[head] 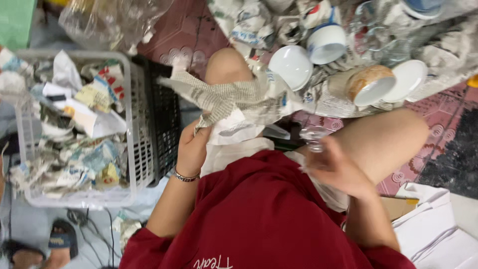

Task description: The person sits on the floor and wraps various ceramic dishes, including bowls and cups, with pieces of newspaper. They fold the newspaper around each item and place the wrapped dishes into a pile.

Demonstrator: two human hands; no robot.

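Note:
My left hand [191,147], with a bracelet at the wrist, grips a crumpled sheet of newspaper [226,99] that spreads across my lap. My right hand [336,167] is blurred and holds a small clear glass [312,138] near my right knee. Both hands sit above my red shirt. The glass is close to the newspaper's right edge but apart from it.
A white plastic basket [130,124] full of paper-wrapped bundles stands at the left, with a black crate [164,119] beside it. White bowls [293,65], cups and glasses lie on newspaper at the top right. White sheets [428,219] lie at the lower right. A sandalled foot [59,246] shows at the bottom left.

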